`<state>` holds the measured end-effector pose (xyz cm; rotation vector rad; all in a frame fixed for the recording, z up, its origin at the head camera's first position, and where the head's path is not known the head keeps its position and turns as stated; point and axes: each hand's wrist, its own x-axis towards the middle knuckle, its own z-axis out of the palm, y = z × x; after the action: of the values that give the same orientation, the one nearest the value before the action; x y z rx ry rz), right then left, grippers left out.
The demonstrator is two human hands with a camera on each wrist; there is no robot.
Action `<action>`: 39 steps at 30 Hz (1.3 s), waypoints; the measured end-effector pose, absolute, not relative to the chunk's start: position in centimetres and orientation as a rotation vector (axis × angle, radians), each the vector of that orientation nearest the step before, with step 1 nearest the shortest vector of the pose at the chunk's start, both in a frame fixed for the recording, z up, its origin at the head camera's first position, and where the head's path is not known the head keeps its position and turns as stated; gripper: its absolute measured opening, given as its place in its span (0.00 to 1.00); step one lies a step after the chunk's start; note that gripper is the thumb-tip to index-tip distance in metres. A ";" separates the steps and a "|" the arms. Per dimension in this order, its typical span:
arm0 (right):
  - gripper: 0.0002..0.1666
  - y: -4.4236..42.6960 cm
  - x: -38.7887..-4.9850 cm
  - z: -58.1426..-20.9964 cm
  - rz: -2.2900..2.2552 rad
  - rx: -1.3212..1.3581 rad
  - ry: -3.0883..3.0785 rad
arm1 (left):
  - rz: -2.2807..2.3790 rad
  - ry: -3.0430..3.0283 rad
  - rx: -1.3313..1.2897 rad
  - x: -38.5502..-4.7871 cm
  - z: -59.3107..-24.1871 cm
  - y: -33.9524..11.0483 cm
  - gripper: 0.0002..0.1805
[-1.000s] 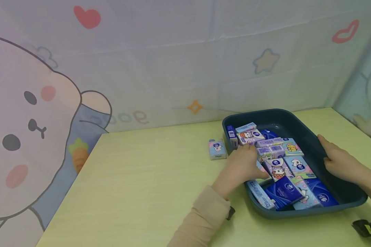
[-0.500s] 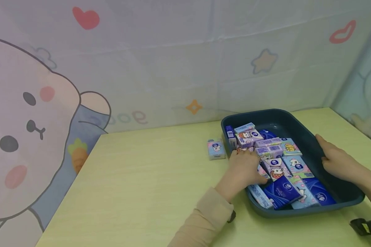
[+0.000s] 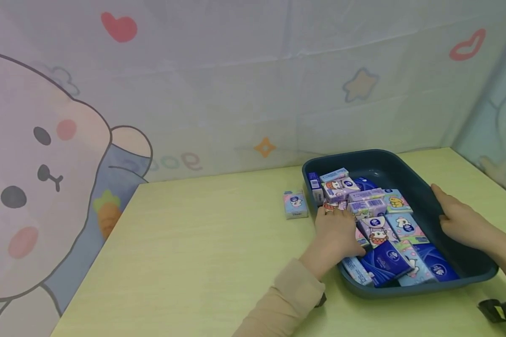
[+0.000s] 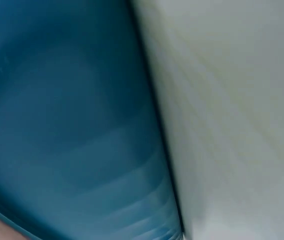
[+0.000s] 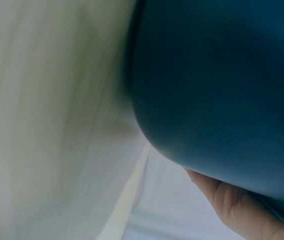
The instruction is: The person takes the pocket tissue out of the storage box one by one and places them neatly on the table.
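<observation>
The dark blue-green bin [image 3: 419,185] holds many small tissue packs, some with cartoon prints [image 3: 377,231], others plain blue [image 3: 386,263]. Over its left rim reaches my left hand [image 3: 335,234], fingers bent down among the packs and thumb out to the right, gripping a pack that is mostly hidden beneath it. My right hand [image 3: 465,222] holds the bin's right rim. The left wrist view shows the bin's side [image 4: 72,125] with a bit of skin at the lower left corner. In the right wrist view, part of the hand [image 5: 242,215] lies along the bin [image 5: 217,100].
A single light blue and pink tissue pack [image 3: 295,205] lies on the pale yellow-green table [image 3: 185,252], just left of the bin. Black straps show near both wrists. A printed cloth [image 3: 219,93] hangs behind the table, with another at the right.
My left hand has shifted slightly toward the near side, uncovering a cartoon pack above its fingers. My right hand stays on the rim.
</observation>
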<state>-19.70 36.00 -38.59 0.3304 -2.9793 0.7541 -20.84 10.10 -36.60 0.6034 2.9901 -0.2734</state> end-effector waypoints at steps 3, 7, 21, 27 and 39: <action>0.42 36.0 -19.7 -38.5 0.745 0.322 -2.986 | -0.301 2.975 0.591 -20.9 -36.7 10.3 0.51; 0.43 36.0 -19.8 -38.6 0.732 0.316 -2.990 | -0.303 2.971 0.605 -21.0 -36.7 10.3 0.50; 0.42 36.0 -19.7 -38.7 0.751 0.343 -2.967 | -0.131 2.965 0.763 -21.9 -36.0 9.0 0.49; 0.42 35.9 -19.8 -38.7 0.715 0.297 -2.992 | -0.065 2.940 0.828 -22.2 -35.5 8.4 0.50; 0.43 36.1 -20.1 -39.2 0.725 0.265 -3.000 | 0.155 2.938 0.853 -22.3 -33.6 7.2 0.48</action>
<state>-20.06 36.09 -39.24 0.2652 -2.9998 0.7254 -22.30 7.19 -33.61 0.8531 2.9375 0.1554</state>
